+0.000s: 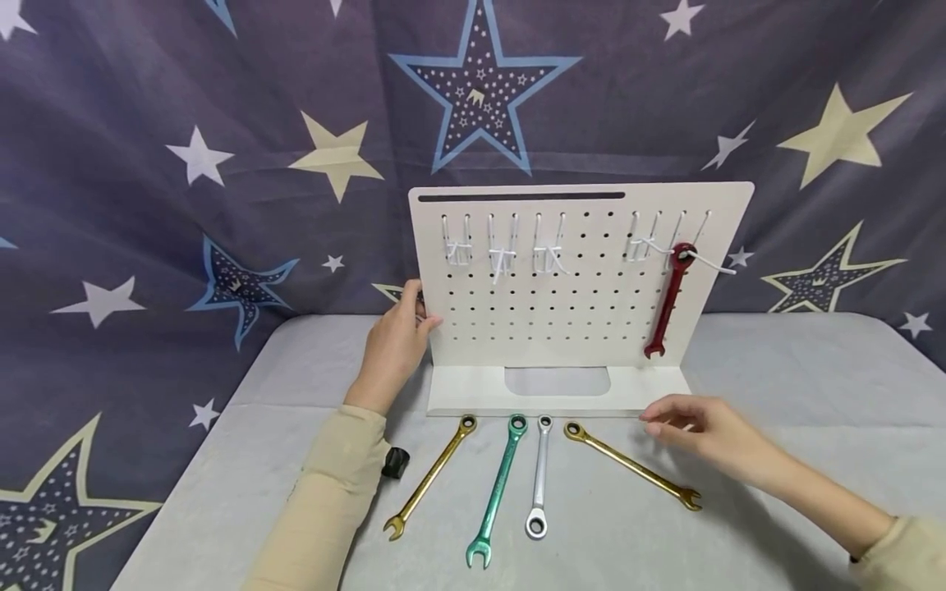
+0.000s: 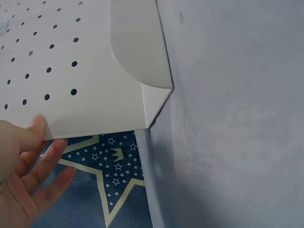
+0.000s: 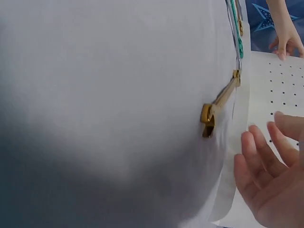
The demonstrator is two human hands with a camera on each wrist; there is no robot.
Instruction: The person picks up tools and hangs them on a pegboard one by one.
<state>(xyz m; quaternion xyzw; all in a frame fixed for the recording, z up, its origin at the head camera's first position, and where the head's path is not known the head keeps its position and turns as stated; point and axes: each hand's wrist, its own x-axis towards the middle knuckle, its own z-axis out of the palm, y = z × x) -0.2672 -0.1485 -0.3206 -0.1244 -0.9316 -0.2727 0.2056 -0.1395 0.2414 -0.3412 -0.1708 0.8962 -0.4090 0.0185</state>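
Four wrenches lie in a loose fan on a grey table (image 1: 776,369), just in front of a white pegboard (image 1: 562,312) that stands upright on its own base. From left to right they are a gold wrench (image 1: 429,476), a green wrench (image 1: 498,491), a silver wrench (image 1: 539,476) and a second gold one (image 1: 631,465), angled out to the right. A red wrench (image 1: 668,300) hangs by its ring end from a white hook (image 1: 705,261) at the board's upper right. More white hooks sit along the board's top rows.

The left hand (image 1: 395,345) holds the board's left edge, thumb on the front face and fingers curled behind it; the left wrist view shows the thumb (image 2: 33,135) pressed against the panel. The right hand (image 1: 702,427) hovers just above the table near the board's lower right corner, fingers relaxed and slightly spread, holding nothing. It is beside the ring end of the right-hand gold wrench without touching it.

Behind the table hangs a dark blue cloth (image 1: 185,164) printed with stars.
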